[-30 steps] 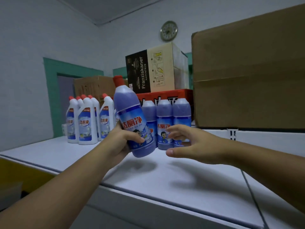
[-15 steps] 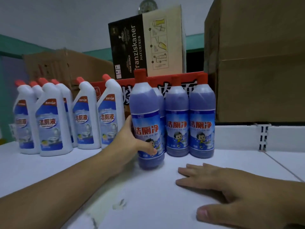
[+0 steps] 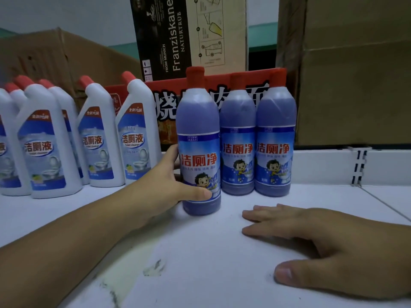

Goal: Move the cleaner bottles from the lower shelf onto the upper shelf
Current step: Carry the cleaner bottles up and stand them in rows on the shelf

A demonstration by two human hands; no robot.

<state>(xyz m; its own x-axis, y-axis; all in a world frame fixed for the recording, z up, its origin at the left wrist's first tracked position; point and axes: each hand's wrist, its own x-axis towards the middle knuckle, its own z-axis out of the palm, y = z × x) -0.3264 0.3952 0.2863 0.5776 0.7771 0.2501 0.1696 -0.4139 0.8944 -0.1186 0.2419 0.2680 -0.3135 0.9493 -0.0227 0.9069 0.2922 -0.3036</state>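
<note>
While your left hand (image 3: 169, 187) wraps blue bottle (image 3: 199, 143), bottle stands upright on white shelf (image 3: 200, 252), red cap up, just left of two matching bottles (image 3: 258, 141); right hand (image 3: 322, 243) flat, fingers together, nearer you.

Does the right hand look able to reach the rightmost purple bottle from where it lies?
Probably yes. The right hand lies flat and empty on the shelf, and the rightmost purple bottle stands just beyond its fingertips with only bare surface between. The left hand is busy elsewhere.

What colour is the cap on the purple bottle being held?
Red, on the purple cleaner bottle in the left hand; head view.
</note>
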